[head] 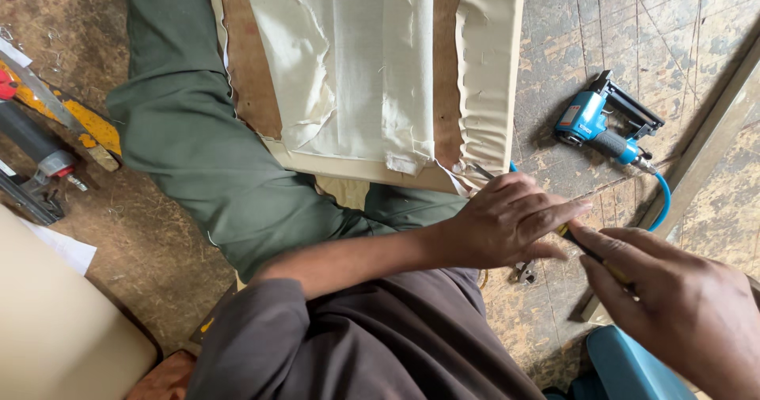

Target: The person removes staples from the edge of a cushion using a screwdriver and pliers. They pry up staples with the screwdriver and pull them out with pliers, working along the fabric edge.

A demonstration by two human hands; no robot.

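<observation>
My left hand [507, 222] reaches across my lap to the near right corner of an upholstered panel [487, 68], a wooden board wrapped in cream fabric that rests on my green-trousered leg. Its fingers close around the front of a slim hand tool [571, 238] with a yellow and black handle. A thin metal tip [481, 170] shows beyond the hand at the panel's stapled edge. My right hand [685, 309], at the lower right, grips the handle end of the same tool. Loose white lining [348, 60] covers the back of the panel.
A blue pneumatic staple gun [602, 123] with a blue hose [663, 198] lies on the worn floor to the right, beside a wooden strip [708, 151]. Another air tool [36, 163] and a yellow-edged tool [79, 119] lie left. A beige cushion [55, 321] sits lower left.
</observation>
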